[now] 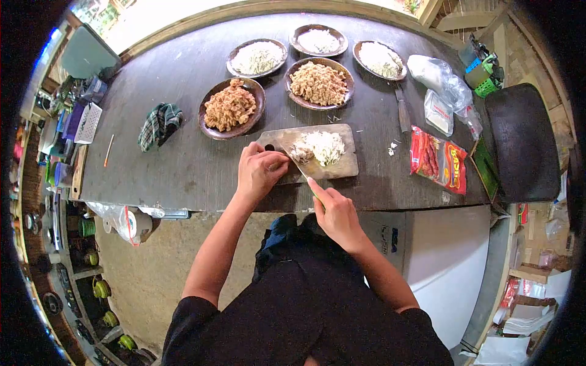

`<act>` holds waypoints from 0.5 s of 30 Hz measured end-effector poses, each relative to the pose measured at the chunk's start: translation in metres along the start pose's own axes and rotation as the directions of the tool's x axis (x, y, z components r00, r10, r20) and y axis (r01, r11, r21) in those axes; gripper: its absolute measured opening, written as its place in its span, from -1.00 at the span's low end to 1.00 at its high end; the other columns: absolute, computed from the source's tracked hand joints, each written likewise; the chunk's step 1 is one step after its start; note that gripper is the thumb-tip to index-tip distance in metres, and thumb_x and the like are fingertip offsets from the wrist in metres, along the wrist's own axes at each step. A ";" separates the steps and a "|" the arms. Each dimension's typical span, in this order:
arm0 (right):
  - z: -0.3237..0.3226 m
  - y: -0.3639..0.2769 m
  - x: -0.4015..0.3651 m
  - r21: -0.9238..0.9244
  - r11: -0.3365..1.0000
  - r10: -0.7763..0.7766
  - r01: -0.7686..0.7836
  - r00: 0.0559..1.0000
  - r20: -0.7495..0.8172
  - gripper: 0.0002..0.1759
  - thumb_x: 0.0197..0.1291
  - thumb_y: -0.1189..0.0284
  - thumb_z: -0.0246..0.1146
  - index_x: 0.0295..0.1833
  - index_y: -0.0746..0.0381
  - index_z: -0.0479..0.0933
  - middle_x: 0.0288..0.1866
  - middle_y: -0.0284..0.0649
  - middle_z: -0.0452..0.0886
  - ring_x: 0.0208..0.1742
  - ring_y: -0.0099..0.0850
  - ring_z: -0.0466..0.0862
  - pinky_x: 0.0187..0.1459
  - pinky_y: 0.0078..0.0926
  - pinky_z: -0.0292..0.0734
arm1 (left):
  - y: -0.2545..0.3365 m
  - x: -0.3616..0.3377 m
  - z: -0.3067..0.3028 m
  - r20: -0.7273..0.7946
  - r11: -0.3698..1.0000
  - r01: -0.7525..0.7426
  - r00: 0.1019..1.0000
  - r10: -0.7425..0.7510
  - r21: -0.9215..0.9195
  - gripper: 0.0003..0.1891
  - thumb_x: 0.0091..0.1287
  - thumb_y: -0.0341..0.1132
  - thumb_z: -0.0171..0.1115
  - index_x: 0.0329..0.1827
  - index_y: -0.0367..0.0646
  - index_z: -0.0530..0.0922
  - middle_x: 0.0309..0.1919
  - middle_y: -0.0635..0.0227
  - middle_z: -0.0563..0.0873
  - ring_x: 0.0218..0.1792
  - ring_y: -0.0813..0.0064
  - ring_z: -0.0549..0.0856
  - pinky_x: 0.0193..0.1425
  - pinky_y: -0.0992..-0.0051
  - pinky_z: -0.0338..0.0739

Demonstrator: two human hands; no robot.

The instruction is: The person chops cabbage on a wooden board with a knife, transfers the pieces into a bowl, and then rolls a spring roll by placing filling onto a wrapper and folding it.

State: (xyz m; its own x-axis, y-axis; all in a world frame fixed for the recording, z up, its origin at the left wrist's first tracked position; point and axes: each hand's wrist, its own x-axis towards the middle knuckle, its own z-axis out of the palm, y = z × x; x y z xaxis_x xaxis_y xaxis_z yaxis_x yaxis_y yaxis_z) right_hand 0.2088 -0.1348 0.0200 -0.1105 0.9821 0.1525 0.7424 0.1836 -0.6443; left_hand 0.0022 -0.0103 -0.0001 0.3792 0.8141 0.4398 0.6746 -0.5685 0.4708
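My right hand point(337, 216) is closed round the green handle of a knife point(298, 165), its blade slanting up and left across a wooden cutting board point(347, 166). Just left of the blade, my left hand point(262, 169) rests at the board's left part with its fingers curled together. What they pinch, if anything, is hidden. Finely cut whitish shreds point(327, 148) lie heaped on the board, with a few browner bits on the side near the blade.
Beyond the board stand plates of brown crumbly food point(231, 107) point(318, 83) and of pale shreds point(259, 58) point(318, 41) point(379, 59). A cloth point(160, 126) lies left. At right are another knife point(403, 116), a red packet point(437, 160), plastic bags point(441, 76) and a dark chair point(524, 143).
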 end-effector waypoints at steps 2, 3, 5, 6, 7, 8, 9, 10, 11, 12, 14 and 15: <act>0.001 0.000 0.001 0.000 1.000 0.012 -0.012 1.000 -0.007 -0.42 0.33 0.56 0.32 0.47 0.12 0.53 -0.39 -0.05 0.59 -0.41 -0.01 0.65 -0.34 -0.09 0.56 | 0.002 0.001 -0.003 0.000 1.000 0.012 1.000 -0.012 0.012 -0.84 0.07 -0.32 0.60 -0.26 0.05 0.86 -0.22 0.55 0.89 -0.21 0.40 0.60 0.05 0.39 0.51; 0.002 0.003 -0.001 0.040 0.999 0.004 -0.003 1.000 -0.030 -0.42 0.33 0.56 0.32 0.47 0.12 0.53 -0.39 -0.05 0.59 -0.41 -0.02 0.65 -0.34 -0.09 0.56 | 0.003 0.001 -0.004 -0.001 1.000 0.013 1.000 -0.013 0.014 -0.84 0.07 -0.32 0.60 -0.26 0.05 0.86 -0.22 0.55 0.89 -0.21 0.40 0.60 0.05 0.39 0.51; 0.002 0.006 -0.004 0.078 0.997 -0.007 0.011 0.999 -0.051 -0.42 0.32 0.56 0.32 0.47 0.13 0.54 -0.39 -0.05 0.59 -0.42 -0.02 0.64 -0.33 -0.10 0.55 | 0.004 0.002 -0.005 0.017 1.000 0.010 1.000 -0.010 0.007 -0.84 0.07 -0.30 0.60 -0.27 0.05 0.86 -0.22 0.57 0.88 -0.24 0.40 0.59 0.03 0.39 0.49; 0.000 0.007 -0.006 0.083 0.996 -0.010 0.016 0.997 -0.071 -0.42 0.32 0.57 0.33 0.46 0.13 0.54 -0.39 -0.05 0.58 -0.42 -0.02 0.64 -0.33 -0.10 0.54 | 0.003 0.002 -0.004 0.015 1.000 0.011 1.000 -0.011 0.008 -0.84 0.07 -0.30 0.60 -0.27 0.05 0.86 -0.22 0.57 0.88 -0.24 0.40 0.59 0.03 0.39 0.49; -0.002 0.007 -0.007 0.086 0.996 -0.012 0.020 0.996 -0.091 -0.42 0.31 0.57 0.33 0.45 0.13 0.55 -0.39 -0.05 0.58 -0.42 -0.03 0.63 -0.33 -0.10 0.54 | 0.002 0.001 -0.003 0.014 1.000 0.003 1.000 -0.003 0.015 -0.85 0.07 -0.29 0.60 -0.28 0.05 0.85 -0.23 0.57 0.88 -0.25 0.40 0.59 0.03 0.39 0.49; -0.003 0.006 -0.008 0.086 0.996 -0.012 0.020 0.996 -0.092 -0.42 0.31 0.57 0.33 0.45 0.13 0.55 -0.39 -0.05 0.58 -0.42 -0.03 0.63 -0.33 -0.10 0.54 | 0.002 0.001 -0.003 0.015 1.000 -0.006 1.000 0.005 0.021 -0.86 0.07 -0.29 0.60 -0.29 0.04 0.85 -0.23 0.57 0.88 -0.26 0.39 0.58 0.02 0.39 0.48; -0.004 0.004 -0.010 0.077 0.997 -0.024 0.029 0.998 -0.065 -0.42 0.31 0.58 0.33 0.46 0.13 0.55 -0.39 -0.05 0.58 -0.43 -0.03 0.63 -0.34 -0.10 0.54 | 0.002 0.002 -0.003 0.017 1.000 -0.007 1.000 0.006 0.020 -0.86 0.07 -0.29 0.60 -0.29 0.04 0.85 -0.23 0.57 0.88 -0.26 0.39 0.58 0.02 0.39 0.48; -0.005 0.002 -0.011 0.068 0.997 -0.034 0.037 0.999 -0.038 -0.41 0.31 0.58 0.33 0.46 0.13 0.54 -0.39 -0.06 0.58 -0.43 -0.04 0.63 -0.35 -0.11 0.54 | 0.002 0.002 -0.004 0.021 1.000 -0.008 1.000 0.008 0.023 -0.86 0.06 -0.30 0.60 -0.30 0.04 0.84 -0.24 0.57 0.88 -0.25 0.39 0.59 0.02 0.38 0.48; -0.006 0.001 -0.011 0.068 0.997 -0.032 0.034 0.999 -0.039 -0.41 0.31 0.58 0.33 0.46 0.13 0.54 -0.39 -0.06 0.58 -0.43 -0.04 0.63 -0.35 -0.11 0.54 | 0.002 0.002 -0.004 0.024 1.000 -0.011 1.000 0.010 0.027 -0.86 0.06 -0.30 0.59 -0.31 0.03 0.84 -0.24 0.56 0.88 -0.25 0.39 0.59 0.03 0.38 0.49; -0.006 0.000 -0.011 0.061 0.998 -0.031 0.033 0.999 -0.029 -0.41 0.31 0.58 0.33 0.46 0.12 0.54 -0.40 -0.06 0.58 -0.43 -0.04 0.64 -0.35 -0.11 0.55 | 0.002 0.002 -0.004 0.025 1.000 -0.012 1.000 0.011 0.027 -0.86 0.06 -0.30 0.59 -0.31 0.03 0.84 -0.24 0.56 0.88 -0.25 0.39 0.59 0.03 0.38 0.49; -0.004 -0.001 -0.008 0.055 0.998 -0.031 0.032 0.999 -0.017 -0.41 0.32 0.57 0.32 0.47 0.11 0.54 -0.40 -0.06 0.57 -0.43 -0.04 0.65 -0.36 -0.11 0.56 | 0.001 0.002 -0.004 0.001 1.000 -0.014 1.000 0.014 0.017 -0.86 0.05 -0.31 0.59 -0.32 0.03 0.83 -0.25 0.55 0.88 -0.24 0.39 0.60 0.02 0.38 0.49; -0.002 -0.001 -0.007 0.021 0.999 -0.030 0.030 1.000 -0.004 -0.42 0.34 0.53 0.30 0.48 0.10 0.52 -0.39 -0.07 0.57 -0.43 -0.01 0.66 -0.35 -0.05 0.60 | 0.001 0.002 -0.004 0.002 1.000 -0.014 1.000 0.014 0.017 -0.86 0.05 -0.31 0.59 -0.32 0.03 0.83 -0.25 0.55 0.88 -0.24 0.39 0.60 0.02 0.38 0.49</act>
State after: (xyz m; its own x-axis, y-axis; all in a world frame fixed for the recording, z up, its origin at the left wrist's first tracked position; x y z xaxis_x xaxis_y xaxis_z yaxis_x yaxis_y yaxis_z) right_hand 0.2108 -0.1420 0.0210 -0.1296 0.9760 0.1748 0.7247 0.2135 -0.6552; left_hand 0.0011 -0.0099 0.0040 0.3895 0.8066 0.4446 0.6799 -0.5774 0.4520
